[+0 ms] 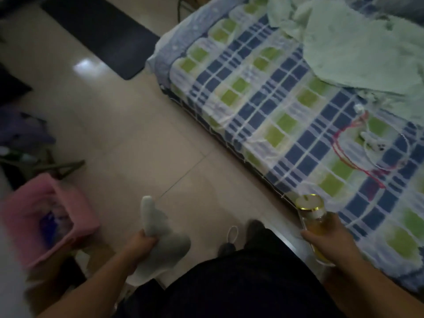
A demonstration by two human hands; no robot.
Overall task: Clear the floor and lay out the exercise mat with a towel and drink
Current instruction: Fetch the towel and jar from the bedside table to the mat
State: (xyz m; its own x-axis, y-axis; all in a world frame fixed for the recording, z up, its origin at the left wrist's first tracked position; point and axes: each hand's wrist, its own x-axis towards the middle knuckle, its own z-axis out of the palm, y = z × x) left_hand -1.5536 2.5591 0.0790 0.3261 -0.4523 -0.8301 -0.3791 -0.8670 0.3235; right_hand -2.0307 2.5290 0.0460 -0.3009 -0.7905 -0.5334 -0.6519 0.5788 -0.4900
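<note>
Mat: the dark exercise mat (101,35) lies flat on the floor, already unrolled, at the far end of the bed (286,106), its near short edge just beside the bed's corner
Mat axis: long axis runs away from the person toward the upper left, angled to the bed's long side
Towel: the grey towel (160,239) hangs bunched in the left hand (140,245), which is closed around it, well short of the mat
Drink: the bottle (314,223) of amber liquid, gold cap up and tilted slightly, is gripped by the right hand (325,244) beside the bed's near edge
Nearer hand: the left, judged by the mat lying ahead and to the left
Floor: bare tile (142,138) between person and mat; a pink bin (46,216) stands left of the bed
</note>
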